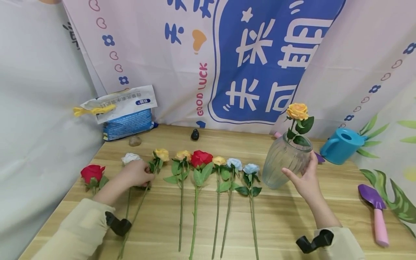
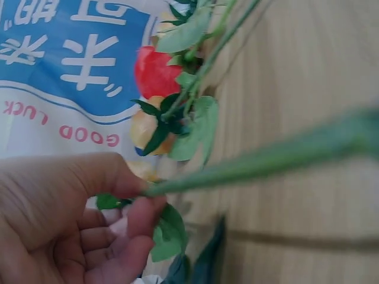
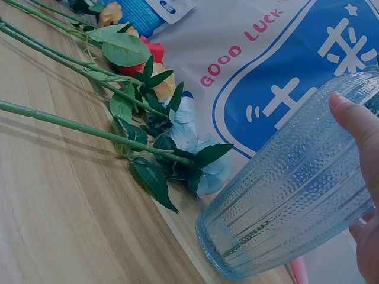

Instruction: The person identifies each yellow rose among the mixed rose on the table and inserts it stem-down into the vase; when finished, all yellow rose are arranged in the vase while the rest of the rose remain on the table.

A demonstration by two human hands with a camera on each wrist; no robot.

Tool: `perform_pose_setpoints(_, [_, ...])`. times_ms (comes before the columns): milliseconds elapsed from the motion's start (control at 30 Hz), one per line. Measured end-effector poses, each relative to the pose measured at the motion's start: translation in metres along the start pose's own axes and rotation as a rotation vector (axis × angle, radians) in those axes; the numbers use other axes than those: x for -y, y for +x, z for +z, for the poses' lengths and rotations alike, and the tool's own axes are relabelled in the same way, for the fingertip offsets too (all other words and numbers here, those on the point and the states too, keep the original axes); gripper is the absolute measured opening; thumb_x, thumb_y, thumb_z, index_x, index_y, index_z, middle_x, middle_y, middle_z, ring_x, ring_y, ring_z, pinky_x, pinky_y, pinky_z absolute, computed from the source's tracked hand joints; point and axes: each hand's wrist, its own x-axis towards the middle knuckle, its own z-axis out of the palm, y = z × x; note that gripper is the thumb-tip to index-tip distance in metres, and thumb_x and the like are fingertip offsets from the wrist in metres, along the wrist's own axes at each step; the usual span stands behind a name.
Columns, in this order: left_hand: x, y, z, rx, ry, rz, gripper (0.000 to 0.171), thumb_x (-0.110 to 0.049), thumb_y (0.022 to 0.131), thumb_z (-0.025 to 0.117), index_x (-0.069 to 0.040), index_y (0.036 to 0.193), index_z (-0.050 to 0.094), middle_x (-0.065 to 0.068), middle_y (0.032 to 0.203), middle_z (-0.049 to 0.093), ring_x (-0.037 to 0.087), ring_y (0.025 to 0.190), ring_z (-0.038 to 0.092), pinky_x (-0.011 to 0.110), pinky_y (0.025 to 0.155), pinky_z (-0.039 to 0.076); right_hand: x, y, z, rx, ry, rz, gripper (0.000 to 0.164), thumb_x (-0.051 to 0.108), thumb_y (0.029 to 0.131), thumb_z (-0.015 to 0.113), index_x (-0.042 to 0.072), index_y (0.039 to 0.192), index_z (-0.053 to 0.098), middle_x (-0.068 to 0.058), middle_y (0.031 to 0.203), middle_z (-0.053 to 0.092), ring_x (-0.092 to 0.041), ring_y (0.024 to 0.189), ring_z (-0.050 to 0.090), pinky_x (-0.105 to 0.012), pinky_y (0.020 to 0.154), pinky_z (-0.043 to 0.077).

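My left hand (image 1: 138,173) pinches the green stem (image 2: 254,163) of a yellow rose (image 1: 161,154) between thumb and fingers, just below its bloom. Beside that hand, a white rose (image 1: 130,157) is partly covered and a red rose (image 1: 92,174) lies farther left. On the right, my right hand (image 1: 308,178) grips a clear ribbed glass vase (image 3: 290,195) round its side, thumb at the front. Another yellow rose (image 1: 297,112) stands in the vase, its leaves over the rim and its stem showing through the glass.
Between the hands lie a yellow rose (image 1: 183,156), a red rose (image 1: 201,158), a smaller yellow rose (image 1: 219,160) and two pale blue roses (image 1: 251,168). Behind are a blue-white bag (image 1: 128,122) and dark stone (image 1: 195,134); rightward, a blue watering can (image 1: 344,146) and purple trowel (image 1: 373,196).
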Motion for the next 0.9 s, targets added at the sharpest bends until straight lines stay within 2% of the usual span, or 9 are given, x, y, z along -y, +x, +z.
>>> perform_pose_setpoints(133, [-0.004,0.002,-0.009,-0.052,-0.089,0.004,0.021,-0.018,0.082,0.058,-0.006,0.066,0.050,0.002,0.054,0.056,0.014,0.048,0.055,0.030,0.048,0.043,0.000,0.000,-0.001,-0.001,-0.006,0.000,0.092,0.009,0.081,0.067,0.023,0.142,-0.001,-0.017,0.144,0.011,-0.032,0.133,0.012,-0.054,0.104,0.014])
perform_pose_setpoints(167, [-0.007,0.002,-0.013,-0.064,-0.117,0.003,0.021,-0.018,0.082,0.058,-0.005,0.068,0.050,0.002,0.056,0.057,0.014,0.050,0.056,0.035,0.057,0.047,0.000,0.000,-0.001,-0.002,-0.008,0.000,0.092,0.009,0.081,0.067,0.023,0.142,-0.001,-0.017,0.144,0.011,-0.032,0.133,0.012,-0.054,0.103,0.014])
perform_pose_setpoints(300, [-0.019,0.003,-0.026,-0.068,-0.341,0.045,0.016,-0.013,0.086,0.054,0.003,0.085,0.051,0.008,0.070,0.063,0.019,0.064,0.062,0.042,0.069,0.050,-0.001,0.000,-0.002,-0.005,-0.013,-0.003,0.092,0.009,0.081,0.067,0.024,0.142,0.000,-0.017,0.144,0.012,-0.032,0.133,0.013,-0.053,0.103,0.015])
perform_pose_setpoints(367, [-0.025,0.003,-0.032,-0.058,-0.469,0.068,0.022,-0.010,0.087,0.054,0.007,0.100,0.047,0.010,0.079,0.063,0.021,0.075,0.063,0.042,0.075,0.050,-0.001,0.000,-0.002,-0.006,-0.014,-0.004,0.092,0.009,0.081,0.067,0.024,0.142,0.000,-0.017,0.144,0.012,-0.032,0.133,0.013,-0.053,0.104,0.015])
perform_pose_setpoints(400, [-0.028,0.004,-0.034,-0.054,-0.525,0.082,0.029,-0.008,0.088,0.054,0.009,0.109,0.044,0.013,0.085,0.063,0.022,0.078,0.063,0.038,0.070,0.053,-0.001,0.000,-0.002,-0.006,-0.013,-0.005,0.092,0.009,0.081,0.067,0.024,0.142,0.000,-0.016,0.144,0.012,-0.032,0.133,0.014,-0.053,0.104,0.015])
perform_pose_setpoints(433, [-0.031,0.004,-0.036,-0.055,-0.560,0.091,0.035,-0.007,0.088,0.054,0.009,0.116,0.040,0.014,0.090,0.063,0.022,0.082,0.063,0.037,0.072,0.052,0.000,0.000,-0.002,-0.006,-0.012,-0.006,0.092,0.009,0.081,0.067,0.024,0.142,0.000,-0.016,0.144,0.012,-0.032,0.132,0.014,-0.053,0.104,0.015])
perform_pose_setpoints(567, [-0.043,0.008,-0.041,-0.083,-0.602,0.105,0.055,-0.011,0.088,0.058,0.007,0.133,0.031,0.019,0.103,0.062,0.023,0.090,0.062,0.031,0.073,0.052,-0.001,-0.001,-0.002,-0.004,-0.011,-0.007,0.092,0.009,0.080,0.068,0.024,0.142,0.000,-0.016,0.143,0.012,-0.033,0.132,0.016,-0.053,0.104,0.016])
perform_pose_setpoints(733, [-0.066,0.016,-0.045,-0.136,-0.644,0.120,0.060,-0.015,0.088,0.059,0.004,0.137,0.029,0.018,0.112,0.059,0.023,0.094,0.062,0.029,0.073,0.052,-0.002,0.000,-0.001,-0.003,-0.010,-0.008,0.092,0.008,0.080,0.068,0.025,0.142,0.001,-0.017,0.143,0.014,-0.033,0.131,0.017,-0.052,0.104,0.016])
perform_pose_setpoints(900, [-0.100,0.026,-0.051,-0.230,-0.801,0.171,0.065,-0.011,0.086,0.062,-0.003,0.139,0.026,0.017,0.107,0.062,0.021,0.089,0.063,0.030,0.075,0.051,-0.001,0.000,0.000,-0.001,-0.008,-0.007,0.092,0.009,0.080,0.068,0.024,0.142,0.000,-0.017,0.143,0.014,-0.034,0.131,0.016,-0.052,0.104,0.016])
